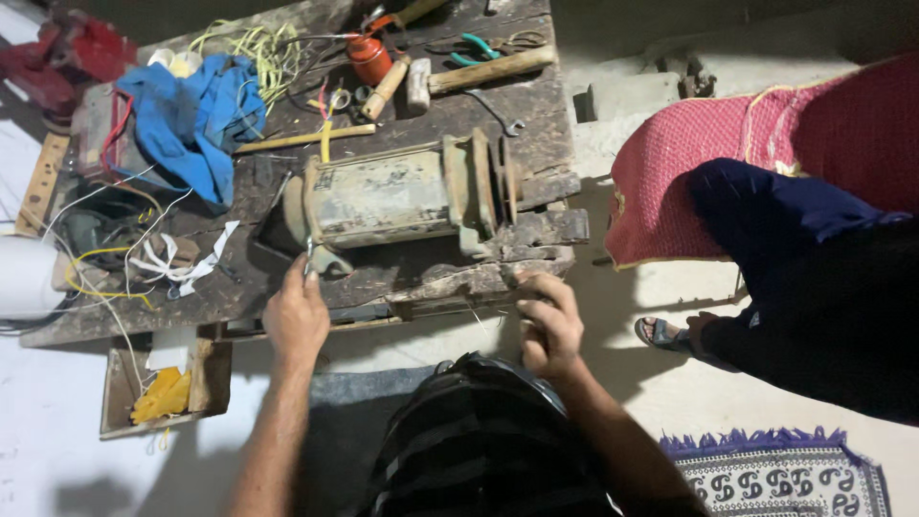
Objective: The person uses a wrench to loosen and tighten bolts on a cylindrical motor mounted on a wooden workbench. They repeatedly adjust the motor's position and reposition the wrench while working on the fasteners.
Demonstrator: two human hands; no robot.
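Worn wooden table [536,124], dark and scarred, fills the upper half of the view. At its centre lies an old electric motor [383,196] on its side, grey-green casing, pulley end [498,182] toward 3 o'clock. Blue cloth [191,120] bunched at 9 o'clock of the motor, tangled wires [115,258] below it. At 12 o'clock: red oil can [369,57], wooden-handled hammer [479,72], green-handled pliers [474,46], a spanner [498,115].

A second person in dark blue clothing [814,268] stands at 3 o'clock, sandalled foot [661,332] on the floor, red quilted fabric [766,153] beside them.

Left hand [297,316] reaches the motor's near end at 7 o'clock, fingers pressed together around a small metal piece at the motor foot; exactly what, cannot tell. Right hand [548,325] sits at the table's front edge, 5 o'clock of the motor, fingers curled in, seemingly pinching a thin wire, though that is unclear.
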